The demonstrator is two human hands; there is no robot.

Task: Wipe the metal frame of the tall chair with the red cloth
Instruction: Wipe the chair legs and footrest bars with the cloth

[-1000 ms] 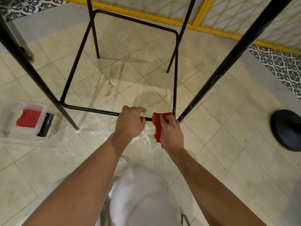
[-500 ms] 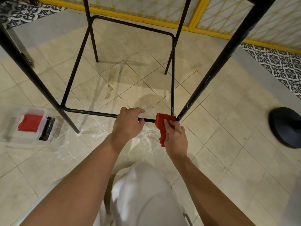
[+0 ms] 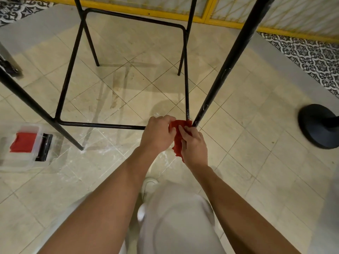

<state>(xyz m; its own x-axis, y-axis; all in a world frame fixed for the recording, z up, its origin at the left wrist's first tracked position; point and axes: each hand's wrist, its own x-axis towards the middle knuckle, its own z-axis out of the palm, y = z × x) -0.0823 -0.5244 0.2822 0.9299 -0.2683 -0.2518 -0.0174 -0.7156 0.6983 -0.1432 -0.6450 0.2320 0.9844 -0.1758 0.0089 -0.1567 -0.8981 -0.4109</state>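
The tall chair's black metal frame stands on the tiled floor, its low footrest ring running around four slanted legs. The red cloth is bunched at the near right corner of that ring, by the thick right leg. My right hand grips the cloth from below and the right. My left hand is closed around the near bar, its fingers touching the cloth's left edge.
A clear plastic box with a red cloth and a black item lies on the floor at the left. A black round stand base sits at the right. A yellow-framed screen runs along the back. My knee fills the bottom.
My left hand has slid right along the near bar until it meets the cloth. The right hand and cloth stay at the corner.
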